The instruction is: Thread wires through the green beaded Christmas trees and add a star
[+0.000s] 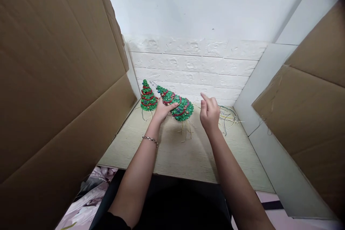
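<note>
My left hand [162, 110] is closed around a green beaded Christmas tree [183, 108] with red garland and small coloured beads. The tree is tilted, its silvery tip to the upper left, and loose yellowish threads hang from its base. My right hand [210, 115] is a little to the right of the tree, apart from it. Its index finger is stretched out and the thumb stands apart, while the other fingers are curled; nothing shows in it. A second beaded Christmas tree [148, 97] stands upright behind my left hand, its threads lying on the table.
A coil of yellowish and dark strands [229, 115] lies at the table's back right, partly behind my right hand. The pale wooden table [185, 161] meets a white brick-patterned wall [188, 61]. Cardboard panels [61, 79] flank the left and right sides.
</note>
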Motion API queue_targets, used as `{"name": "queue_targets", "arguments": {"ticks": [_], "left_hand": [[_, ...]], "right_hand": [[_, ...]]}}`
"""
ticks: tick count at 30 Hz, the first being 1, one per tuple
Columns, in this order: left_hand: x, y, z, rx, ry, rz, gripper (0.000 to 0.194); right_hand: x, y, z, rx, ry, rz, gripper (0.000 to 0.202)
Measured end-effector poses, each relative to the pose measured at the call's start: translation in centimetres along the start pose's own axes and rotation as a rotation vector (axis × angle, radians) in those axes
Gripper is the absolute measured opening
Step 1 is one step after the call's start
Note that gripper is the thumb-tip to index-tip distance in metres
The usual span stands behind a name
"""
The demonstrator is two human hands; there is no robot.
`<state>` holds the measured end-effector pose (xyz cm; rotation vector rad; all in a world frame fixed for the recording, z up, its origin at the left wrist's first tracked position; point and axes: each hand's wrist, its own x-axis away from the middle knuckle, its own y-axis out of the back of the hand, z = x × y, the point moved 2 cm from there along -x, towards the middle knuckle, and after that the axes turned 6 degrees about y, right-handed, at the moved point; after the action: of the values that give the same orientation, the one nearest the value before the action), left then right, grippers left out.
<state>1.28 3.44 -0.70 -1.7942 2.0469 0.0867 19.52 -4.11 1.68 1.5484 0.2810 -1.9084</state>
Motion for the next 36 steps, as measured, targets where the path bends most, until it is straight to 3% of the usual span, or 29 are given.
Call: {"name": "queue_targets", "arguments": {"ticks": [3, 5, 8, 10, 18, 24, 36], "left_hand": [[-0.1, 0.2, 0.2, -0.044, -0.034, -0.025, 0.058], [0.0, 0.2, 0.3, -0.042, -0.011, -0.021, 0.059], [0.3, -0.2, 0.2, 0.007, 0.046, 0.002, 0.061], [0.4, -0.4, 0.1, 0.029, 0.054, 0.013, 0.061], [0.5, -0.7, -0.1, 0.034, 0.055, 0.009, 0.062], [0.6, -0.9, -0.4, 0.022, 0.047, 0.003, 0.058], [0.8, -1.4, -0.4, 0.009, 0.051, 0.061, 0.063]], "right_hand": [[0.1, -0.2, 0.3, 0.033, 0.116, -0.007, 0.029], [0.0, 0.2, 0.3, 0.032, 0.168, -0.095, 0.025], [-0.1, 1.0, -0.1, 0.008, 0.087, -0.294, 0.023], [-0.2, 1.2, -0.5, 0.006, 0.020, -0.341, 0.023], [0.5, -0.2, 0.9, 0.038, 0.236, -0.161, 0.011], [1.2, -1.5, 1.1, 0.011, 0.200, -0.025, 0.016], [1.5, -1.8, 0.8, 0.001, 0.215, -0.091, 0.016]]}}
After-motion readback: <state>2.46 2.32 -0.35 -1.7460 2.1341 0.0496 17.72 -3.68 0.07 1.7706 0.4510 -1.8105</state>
